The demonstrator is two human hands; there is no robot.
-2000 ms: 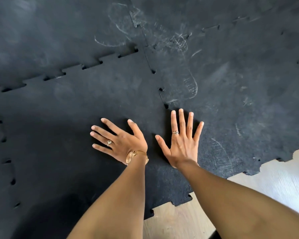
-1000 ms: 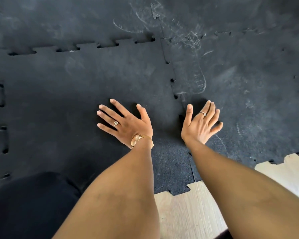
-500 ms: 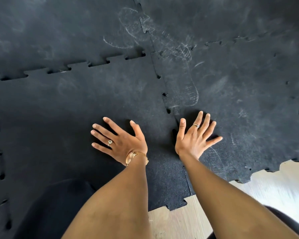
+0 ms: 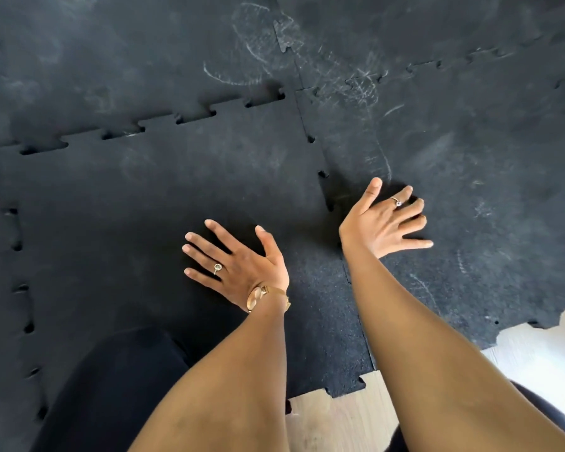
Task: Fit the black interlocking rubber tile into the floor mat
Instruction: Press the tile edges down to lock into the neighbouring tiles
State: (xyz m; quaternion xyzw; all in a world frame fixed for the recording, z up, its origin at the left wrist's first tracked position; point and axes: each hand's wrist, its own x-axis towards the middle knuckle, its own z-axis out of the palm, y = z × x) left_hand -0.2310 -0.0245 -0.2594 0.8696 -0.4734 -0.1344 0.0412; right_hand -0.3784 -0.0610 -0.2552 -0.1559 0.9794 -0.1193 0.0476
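Observation:
The black interlocking rubber tile [image 4: 163,197] lies flat in the floor mat [image 4: 470,141], its toothed top and left edges still showing small gaps against the neighbouring tiles. My left hand [image 4: 238,265] presses flat on the tile with fingers spread, a ring and a gold watch on it. My right hand [image 4: 385,220] rests just right of the vertical seam [image 4: 321,174] on the adjoining tile, fingers spread and turned rightward, thumb pointing up along the seam. Neither hand holds anything.
Pale wooden floor [image 4: 339,419] shows below the mat's jagged lower edge, at the bottom middle and right. My dark-clothed knee [image 4: 111,386] rests on the tile at lower left. Chalky scuff marks [image 4: 339,76] cover the mat near the top seam junction.
My right hand slid up and to the right along the seam and rotated so its fingers point rightward. My left hand stayed flat in the same spot. The camera shifted slightly.

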